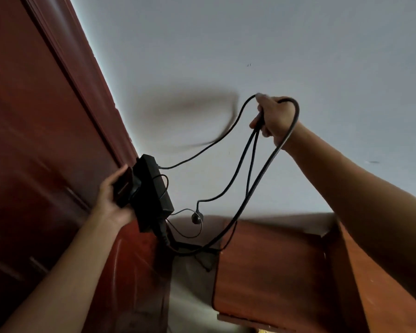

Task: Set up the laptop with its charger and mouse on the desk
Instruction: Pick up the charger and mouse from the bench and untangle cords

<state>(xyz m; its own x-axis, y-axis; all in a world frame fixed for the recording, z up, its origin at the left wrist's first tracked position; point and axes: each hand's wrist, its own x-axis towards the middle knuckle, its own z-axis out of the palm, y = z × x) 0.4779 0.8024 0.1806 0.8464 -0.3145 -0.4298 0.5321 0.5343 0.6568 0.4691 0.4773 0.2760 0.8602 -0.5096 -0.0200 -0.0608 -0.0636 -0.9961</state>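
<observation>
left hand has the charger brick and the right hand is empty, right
No: the left hand holds the charger brick, but the right hand is not empty; it grips loops of black cable, as the head view shows.

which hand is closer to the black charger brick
Left. The left hand holds the charger brick; the right hand is apart from it, higher up, gripping loops of its cable.

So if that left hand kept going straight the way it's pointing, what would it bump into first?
Probably the red-brown wooden moulding just past the fingertips of the left hand, which grips the black charger brick. Beyond that is the pale wall. Depth is unclear, so the wood may be farther off.
</observation>
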